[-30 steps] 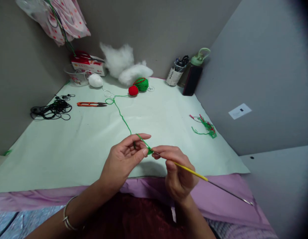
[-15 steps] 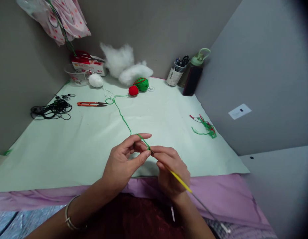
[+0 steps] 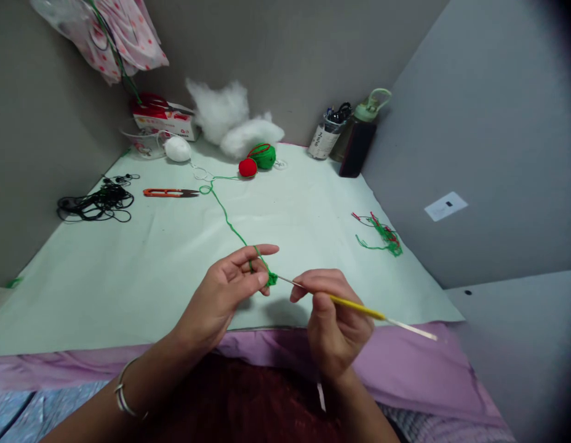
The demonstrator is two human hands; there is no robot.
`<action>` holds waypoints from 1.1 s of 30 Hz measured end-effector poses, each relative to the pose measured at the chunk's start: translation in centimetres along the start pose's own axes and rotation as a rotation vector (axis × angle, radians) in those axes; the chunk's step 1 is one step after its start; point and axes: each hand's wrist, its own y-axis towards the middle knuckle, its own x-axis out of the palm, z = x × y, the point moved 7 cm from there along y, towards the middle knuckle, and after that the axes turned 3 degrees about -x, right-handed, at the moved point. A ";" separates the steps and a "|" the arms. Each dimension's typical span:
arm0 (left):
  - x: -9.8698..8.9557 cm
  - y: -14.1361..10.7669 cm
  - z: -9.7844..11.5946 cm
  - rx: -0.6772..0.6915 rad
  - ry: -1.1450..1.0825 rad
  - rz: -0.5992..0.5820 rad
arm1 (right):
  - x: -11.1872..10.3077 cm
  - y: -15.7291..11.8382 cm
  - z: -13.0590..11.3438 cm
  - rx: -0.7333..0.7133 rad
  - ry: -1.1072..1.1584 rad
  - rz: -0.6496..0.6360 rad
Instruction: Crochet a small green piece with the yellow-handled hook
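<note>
My left hand (image 3: 232, 286) pinches a small green crochet piece (image 3: 271, 279) between thumb and fingers, its index finger stretched out with green yarn (image 3: 228, 220) over it. That strand runs back across the table toward the green yarn ball (image 3: 263, 157). My right hand (image 3: 338, 314) is closed around the yellow handle of a crochet hook (image 3: 359, 307). The hook's thin metal tip reaches the right side of the green piece; whether it is inside a stitch, I cannot tell.
Orange thread snips (image 3: 168, 193) and tangled black cord (image 3: 101, 202) lie on the left. A red yarn ball (image 3: 247, 167), white yarn ball (image 3: 177, 149) and white stuffing (image 3: 225, 117) sit at the back. Yarn scraps (image 3: 386, 239) lie right; a pen cup (image 3: 324, 140) and bottle (image 3: 366, 111) stand behind.
My right hand has moved right, away from my left fingers, and the hook has swung to a flatter angle. The green piece now shows more fully at my left fingertips.
</note>
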 end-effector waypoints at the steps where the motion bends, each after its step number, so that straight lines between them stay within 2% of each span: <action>1: 0.1 0.0 0.2 0.032 0.043 -0.007 | 0.1 0.2 0.2 0.048 0.070 0.021; 5: 0.5 -0.2 -0.2 0.051 0.124 -0.055 | 1.2 0.6 0.9 0.132 0.212 -0.004; 8: 0.5 -0.1 -0.4 0.059 0.128 -0.024 | 1.5 0.4 1.3 0.124 0.170 -0.011; 11: 0.5 0.0 -0.3 0.060 0.041 0.016 | 1.4 -0.2 0.7 -0.050 -0.115 -0.046; 13: 0.7 0.1 -0.8 -0.030 -0.070 0.003 | 1.8 -0.6 -0.2 -0.226 -0.309 -0.118; 14: 0.8 0.2 -1.2 -0.092 -0.127 -0.014 | 1.9 -0.7 -0.4 -0.268 -0.345 -0.140; 15: 1.0 0.2 -1.5 -0.151 -0.176 -0.033 | 1.7 -0.6 -0.3 -0.262 -0.333 -0.142; 17: 0.9 0.3 -1.7 -0.203 -0.239 -0.054 | 0.9 -0.1 0.3 -0.121 -0.190 -0.068; 20: 0.6 0.6 -1.0 -0.144 -0.227 -0.059 | 0.2 0.5 1.7 0.125 0.139 0.041; 23: 0.8 0.5 -0.3 -0.079 -0.149 -0.071 | 0.6 0.8 2.5 0.237 0.342 0.049; 28: 0.8 0.2 -0.1 -0.043 -0.088 -0.028 | 0.7 0.5 2.9 0.266 0.373 0.079; 33: 0.5 0.4 -0.2 -0.012 -0.061 0.009 | 0.3 0.2 2.0 0.186 0.235 0.108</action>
